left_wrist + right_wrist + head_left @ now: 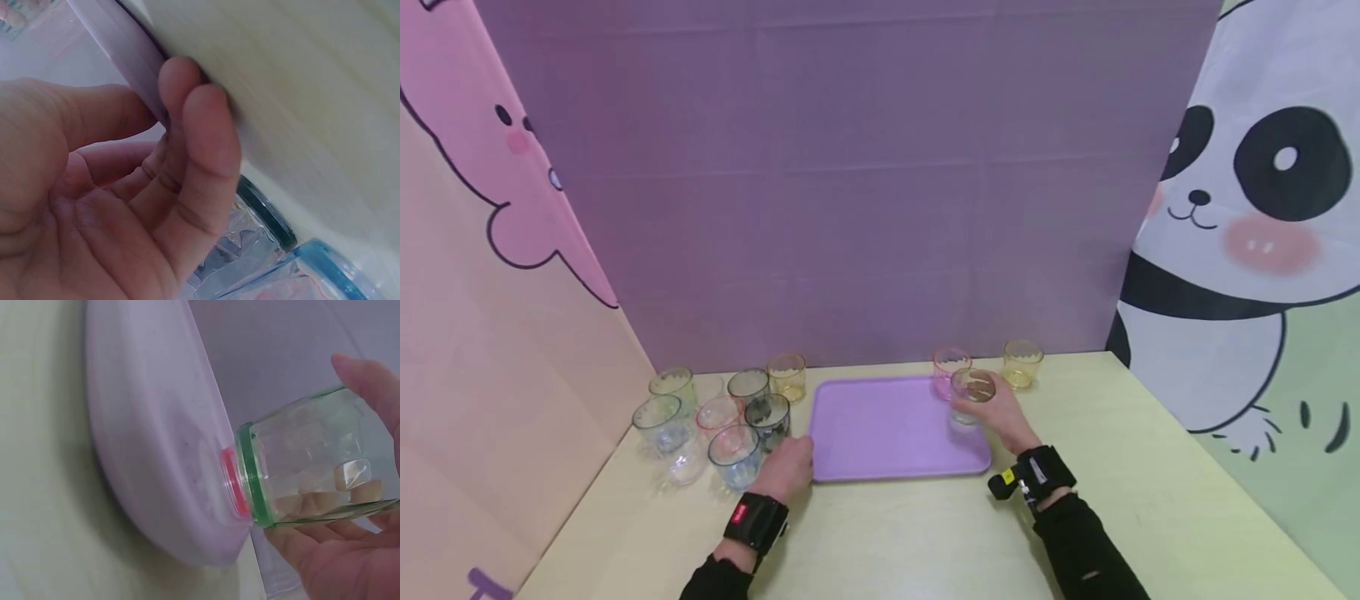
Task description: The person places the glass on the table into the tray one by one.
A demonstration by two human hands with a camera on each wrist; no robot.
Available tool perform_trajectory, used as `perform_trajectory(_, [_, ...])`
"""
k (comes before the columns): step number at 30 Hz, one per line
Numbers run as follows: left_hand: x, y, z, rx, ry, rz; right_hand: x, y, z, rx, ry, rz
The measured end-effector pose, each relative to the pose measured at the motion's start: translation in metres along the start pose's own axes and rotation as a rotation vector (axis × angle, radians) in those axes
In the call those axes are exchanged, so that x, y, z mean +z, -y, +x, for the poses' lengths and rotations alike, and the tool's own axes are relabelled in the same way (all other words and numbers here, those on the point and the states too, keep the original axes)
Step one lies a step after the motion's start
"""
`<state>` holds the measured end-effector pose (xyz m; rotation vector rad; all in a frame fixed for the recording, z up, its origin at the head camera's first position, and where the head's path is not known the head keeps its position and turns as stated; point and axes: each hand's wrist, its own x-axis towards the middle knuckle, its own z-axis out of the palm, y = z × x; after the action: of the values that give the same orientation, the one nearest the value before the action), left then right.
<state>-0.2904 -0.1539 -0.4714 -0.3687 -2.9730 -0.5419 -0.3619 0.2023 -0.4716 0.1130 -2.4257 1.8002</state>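
Note:
A purple tray (887,433) lies on the table in the head view. My left hand (786,468) pinches its left edge near the front corner, thumb against one side and fingers curled at the other. My right hand (1000,417) holds a green-rimmed clear glass (306,465) by its side, over the right part of the tray. Close behind that glass, at the tray's back right corner, is a pink glass (950,363), partly hidden. Just left of my left hand stand a dark-rimmed glass (768,421) and a blue-rimmed glass (735,462).
Several more tinted glasses crowd the table's left side, among them a red-rimmed one (718,414) and a yellow one (787,379). Another yellow glass (1022,365) stands at the back right. A purple cloth wall (865,208) rises behind the table (910,533).

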Motion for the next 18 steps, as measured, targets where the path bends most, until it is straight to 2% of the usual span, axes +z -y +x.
perform_trajectory(9, [0.0, 0.0, -0.001, 0.021, -0.011, 0.015, 0.007, -0.002, -0.002, 0.032, -0.037, -0.2])
perform_trajectory(18, [0.001, 0.001, 0.0, 0.014, -0.01, 0.003, 0.014, 0.0, -0.003, 0.027, -0.049, -0.27])
